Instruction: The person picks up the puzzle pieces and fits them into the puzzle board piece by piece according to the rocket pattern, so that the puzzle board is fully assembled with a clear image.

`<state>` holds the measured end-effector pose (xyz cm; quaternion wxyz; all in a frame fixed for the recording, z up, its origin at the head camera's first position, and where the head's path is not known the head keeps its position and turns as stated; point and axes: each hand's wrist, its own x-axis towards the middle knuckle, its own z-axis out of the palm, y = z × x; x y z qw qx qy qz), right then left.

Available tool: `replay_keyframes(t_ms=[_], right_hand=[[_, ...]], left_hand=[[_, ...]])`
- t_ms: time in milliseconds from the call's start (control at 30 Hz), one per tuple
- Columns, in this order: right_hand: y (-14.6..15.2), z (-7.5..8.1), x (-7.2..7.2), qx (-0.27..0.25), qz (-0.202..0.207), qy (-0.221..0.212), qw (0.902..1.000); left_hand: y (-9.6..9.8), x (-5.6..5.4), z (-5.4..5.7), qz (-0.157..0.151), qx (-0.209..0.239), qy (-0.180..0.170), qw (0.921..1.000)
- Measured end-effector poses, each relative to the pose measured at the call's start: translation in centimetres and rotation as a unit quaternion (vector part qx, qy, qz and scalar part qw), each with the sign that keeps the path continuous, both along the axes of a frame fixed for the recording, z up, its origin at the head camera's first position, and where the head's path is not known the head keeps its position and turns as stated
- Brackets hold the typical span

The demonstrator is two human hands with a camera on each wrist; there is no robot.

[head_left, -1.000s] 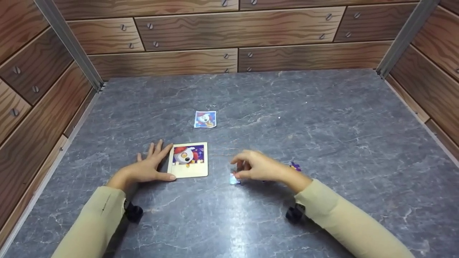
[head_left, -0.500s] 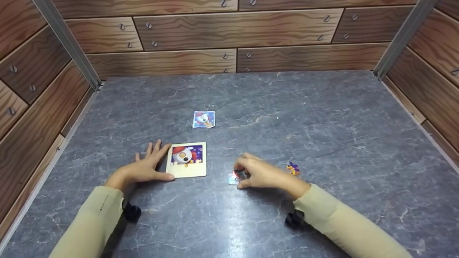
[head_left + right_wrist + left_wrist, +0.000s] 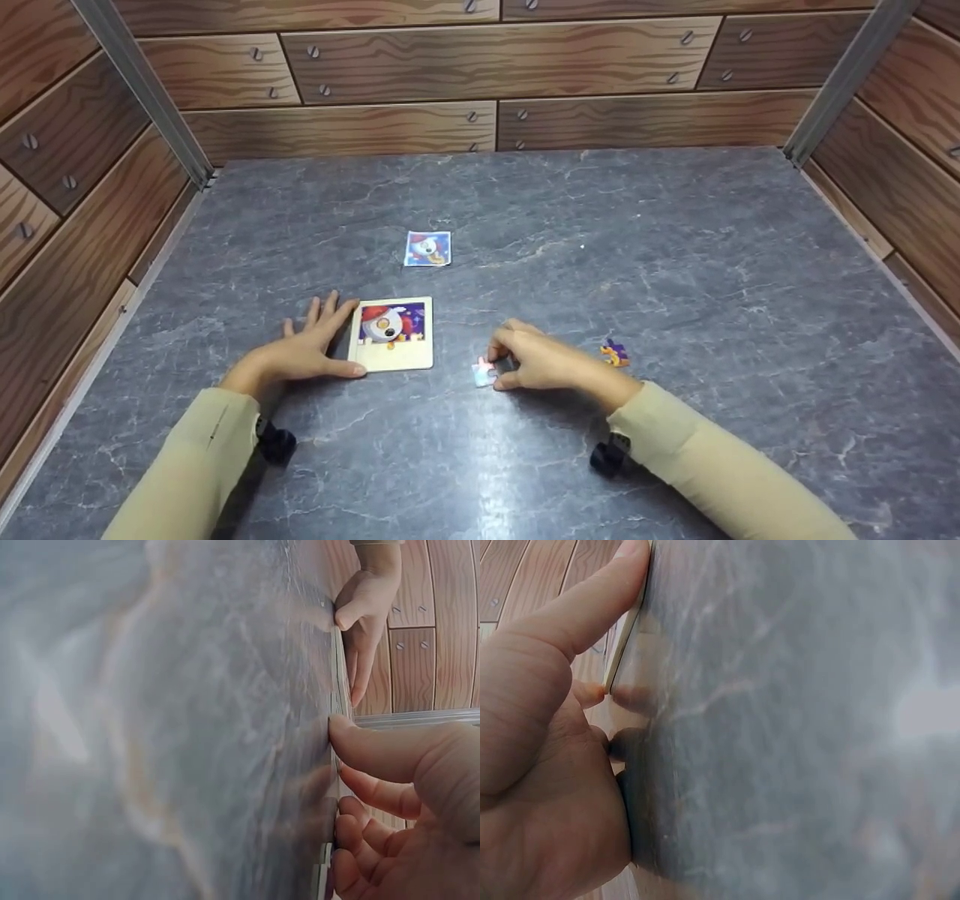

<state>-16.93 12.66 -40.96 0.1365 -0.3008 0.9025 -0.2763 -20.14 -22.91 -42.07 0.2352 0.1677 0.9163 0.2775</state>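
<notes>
A cream puzzle board (image 3: 394,359) lies flat, its upper half filled with a picture of a white and red cartoon character on purple. My left hand (image 3: 304,352) rests spread at its left side, the thumb on the lower left corner and the index fingertip by the upper left one. To the right of the board, my right hand (image 3: 536,361) pinches a pale, shiny puzzle piece (image 3: 483,373) at its right edge between thumb and index finger, low over the table. In the right wrist view, the right thumb (image 3: 367,746) is down at the table surface with the other fingers curled.
A small picture card (image 3: 428,249) showing the same character lies beyond the board. Purple and orange puzzle pieces (image 3: 615,353) lie right of my right hand, near the forearm. Wood-patterned walls (image 3: 480,67) enclose the grey marbled table (image 3: 675,225) at the back and sides.
My right thumb and index finger have come round the pale piece, which has turned and shifted slightly left. The purple and orange pieces show more fully. My left hand stays at the board.
</notes>
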Motion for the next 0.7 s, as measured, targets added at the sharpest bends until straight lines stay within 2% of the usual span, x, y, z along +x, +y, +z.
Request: replay_keyframes(t_ms=[433,700], right_hand=[[0.3,0.18,-0.24,0.025,0.03,0.011,0.9992],[0.3,0.03,-0.26,0.016,0.044,0.032,0.9984]], left_hand=[[0.19,-0.12,0.05,0.0,-0.006,-0.002,1.0],[0.16,-0.01,-0.07,0.004,-0.01,0.002,0.9999]])
